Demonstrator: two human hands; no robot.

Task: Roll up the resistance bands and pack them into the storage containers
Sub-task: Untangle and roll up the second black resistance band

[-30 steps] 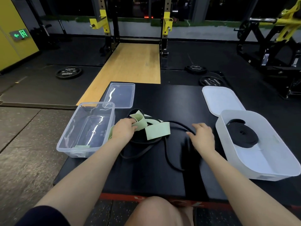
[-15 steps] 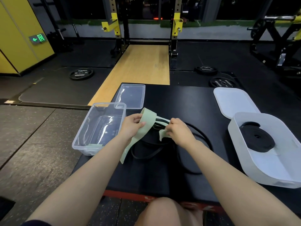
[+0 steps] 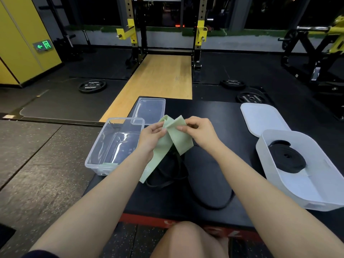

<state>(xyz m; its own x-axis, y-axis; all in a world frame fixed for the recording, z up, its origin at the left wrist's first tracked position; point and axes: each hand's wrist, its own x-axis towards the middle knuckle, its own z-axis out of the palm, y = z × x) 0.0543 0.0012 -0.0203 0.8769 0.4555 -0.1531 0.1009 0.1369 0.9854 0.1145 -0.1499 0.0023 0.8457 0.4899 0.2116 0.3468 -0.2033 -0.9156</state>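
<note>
- While a bare knee (image 3: 188, 239) fills the nearest edge of the view, both forearms reach out over the black padded surface (image 3: 210, 211), which has a red front edge.
- On that surface, under the arms, a loose black resistance band (image 3: 210, 205) lies in an untidy loop, not yet rolled.
- Above it, the left hand (image 3: 149, 140) holds one side of a light green resistance band (image 3: 178, 138), its grip closed on the fabric, while the tail hangs down toward the black loop.
- Just beside it, the right hand (image 3: 200, 130) pinches the upper fold of the same green band between thumb and fingertips.
- To the left sits a clear plastic container (image 3: 93, 161) with something pale green at its near end; its clear lid (image 3: 150, 108) lies behind it.
- To the right, a white container (image 3: 307, 198) holds a coiled black band (image 3: 287, 159); its white lid (image 3: 260, 118) rests just beyond.
- Judged from this, the step in hand is straightening the green band to begin its roll.
- Next, one end likely needs tucking tight and winding evenly, keeping the hanging tail clear of the black loop.
- Farther off stand a wooden lifting platform (image 3: 158, 79) and a squat rack (image 3: 134, 34).
</note>
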